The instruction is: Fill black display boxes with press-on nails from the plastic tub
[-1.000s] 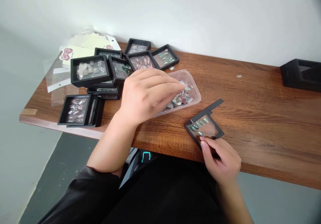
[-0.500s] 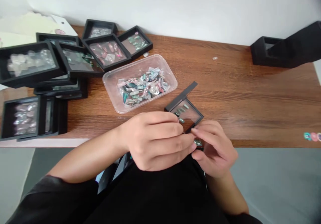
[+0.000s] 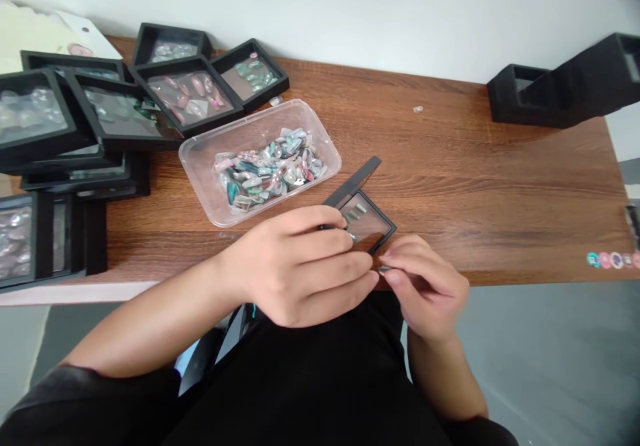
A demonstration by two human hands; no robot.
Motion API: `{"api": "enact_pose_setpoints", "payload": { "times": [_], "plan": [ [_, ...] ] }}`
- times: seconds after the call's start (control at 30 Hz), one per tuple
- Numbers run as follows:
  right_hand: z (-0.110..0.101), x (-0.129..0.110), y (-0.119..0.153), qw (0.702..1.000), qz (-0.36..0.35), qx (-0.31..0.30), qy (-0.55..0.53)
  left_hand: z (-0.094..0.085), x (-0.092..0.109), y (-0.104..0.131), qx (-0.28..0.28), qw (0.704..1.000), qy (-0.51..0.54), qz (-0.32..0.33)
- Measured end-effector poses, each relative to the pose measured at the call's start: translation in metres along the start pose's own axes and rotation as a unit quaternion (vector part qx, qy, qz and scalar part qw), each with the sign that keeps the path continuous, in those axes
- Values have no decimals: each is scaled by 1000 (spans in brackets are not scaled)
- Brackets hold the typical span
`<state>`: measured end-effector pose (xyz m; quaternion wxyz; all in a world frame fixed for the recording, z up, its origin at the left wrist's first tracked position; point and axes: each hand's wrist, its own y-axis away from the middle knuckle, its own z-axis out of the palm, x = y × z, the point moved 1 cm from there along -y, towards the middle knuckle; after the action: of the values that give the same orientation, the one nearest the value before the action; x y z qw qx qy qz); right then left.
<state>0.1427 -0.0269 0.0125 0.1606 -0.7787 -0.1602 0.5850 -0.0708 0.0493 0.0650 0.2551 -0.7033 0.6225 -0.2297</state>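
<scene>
A small black frame case (image 3: pixel 383 219) lies with its lid raised near the table's front edge, several green nail tips (image 3: pixel 361 208) on its clear film. My left hand (image 3: pixel 305 266) reaches across the case's near left part; its fingers are bent together, and what they hold, if anything, is hidden. Just right of them, my right hand (image 3: pixel 427 286) pinches a small green nail tip (image 3: pixel 384 269) between thumb and fingertips. Behind my left hand stands a clear plastic tub (image 3: pixel 200 183) holding many green, pink and clear nail tips.
Black frame cases with nail tips (image 3: pixel 185 96) are stacked at the left beside pale card (image 3: pixel 30 29). Tall black boxes (image 3: pixel 525 103) stand at the back right. A tiny clear piece (image 3: pixel 418 109) lies at the back; round stickers (image 3: pixel 605 260) sit front right.
My right hand's fingertips have drawn slightly apart from my left hand's, with the green nail tip between them. The view has shifted, so the table's items appear further left.
</scene>
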Motion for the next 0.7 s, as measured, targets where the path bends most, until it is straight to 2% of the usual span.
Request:
{"api": "enact_pose_setpoints", "payload": {
  "times": [0.1,0.2,0.3,0.43,0.57,0.7],
  "plan": [
    [-3,6,-5,998,29,40,36,1,0,-1,-8,1000,-9,-2],
    [-9,17,-11,981,-30,59,183,7,5,-3,-16,1000,1,-12],
    [-15,27,-16,941,-129,-8,313,20,15,-2,-50,999,17,3],
    [-22,31,-17,914,-185,-89,349,40,30,5,-90,996,15,23],
    [-25,26,-17,906,-177,-149,356,53,35,11,-109,994,1,18],
    [-28,20,-18,896,-150,-206,364,57,36,14,-80,996,-7,34]
  ]
}}
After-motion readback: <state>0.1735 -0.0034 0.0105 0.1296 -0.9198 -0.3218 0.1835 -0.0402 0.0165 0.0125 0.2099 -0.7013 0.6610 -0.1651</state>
